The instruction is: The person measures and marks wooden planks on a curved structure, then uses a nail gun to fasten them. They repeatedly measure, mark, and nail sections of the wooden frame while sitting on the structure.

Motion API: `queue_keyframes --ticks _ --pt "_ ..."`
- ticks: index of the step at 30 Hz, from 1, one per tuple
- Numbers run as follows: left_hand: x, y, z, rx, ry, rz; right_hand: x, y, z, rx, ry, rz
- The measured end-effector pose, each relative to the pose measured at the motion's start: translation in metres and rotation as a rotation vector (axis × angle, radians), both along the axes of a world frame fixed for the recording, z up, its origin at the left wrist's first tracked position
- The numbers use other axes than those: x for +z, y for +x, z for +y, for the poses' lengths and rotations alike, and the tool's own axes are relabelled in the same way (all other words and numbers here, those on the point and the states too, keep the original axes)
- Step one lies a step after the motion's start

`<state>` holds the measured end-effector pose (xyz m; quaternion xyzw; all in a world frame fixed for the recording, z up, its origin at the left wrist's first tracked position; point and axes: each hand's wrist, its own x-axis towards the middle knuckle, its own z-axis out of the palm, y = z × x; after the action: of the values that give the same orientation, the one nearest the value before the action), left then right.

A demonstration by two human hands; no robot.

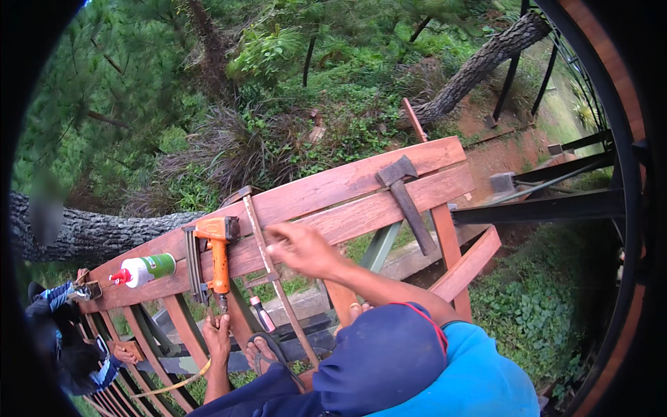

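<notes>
Steadying orange nail gun [219,254], apparently: left hand [218,340], fingers closed on hose fitting [223,303]; right hand [306,250], fingers loosely open, beside bar clamp [272,274], likely squeezing planks [326,184].

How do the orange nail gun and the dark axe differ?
The bright orange nail gun is bulky; the dark straight-handled axe is slimmer. The left hand is at the nail gun's lower end; no hand touches the axe. Both handles point downward in the picture.

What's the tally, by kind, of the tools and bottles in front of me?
Nail gun: 1
Bar clamp: 1
Axe: 1
Pink-handled hand tool: 1
Bottle: 1
Total: 5
</notes>
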<state>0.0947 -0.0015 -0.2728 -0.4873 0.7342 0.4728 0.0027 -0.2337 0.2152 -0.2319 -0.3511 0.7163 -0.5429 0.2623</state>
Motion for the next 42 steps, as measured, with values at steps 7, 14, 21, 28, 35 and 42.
queue_keyframes --ticks 7,14,21,28,35,42 --pt "-0.007 0.002 0.001 -0.026 0.028 0.106 -0.023 -0.059 0.175 -0.545 0.903 0.625" --pt "-0.009 -0.009 -0.002 -0.060 0.057 0.095 -0.059 -0.084 0.236 -0.607 0.814 0.648" --pt "0.007 -0.003 0.001 -0.159 -0.081 -0.008 -0.068 -0.152 0.306 -0.749 0.886 0.693" --pt "0.040 -0.013 0.007 -0.226 -0.364 0.045 -0.034 -0.100 0.234 -0.647 0.515 0.687" --pt "0.177 -0.028 -0.035 -0.804 -0.163 -0.373 -0.080 0.104 0.062 -0.024 0.077 -1.242" --pt "0.136 -0.085 0.065 -0.528 0.144 -0.178 -0.137 0.141 -0.003 0.451 -0.094 -1.776"
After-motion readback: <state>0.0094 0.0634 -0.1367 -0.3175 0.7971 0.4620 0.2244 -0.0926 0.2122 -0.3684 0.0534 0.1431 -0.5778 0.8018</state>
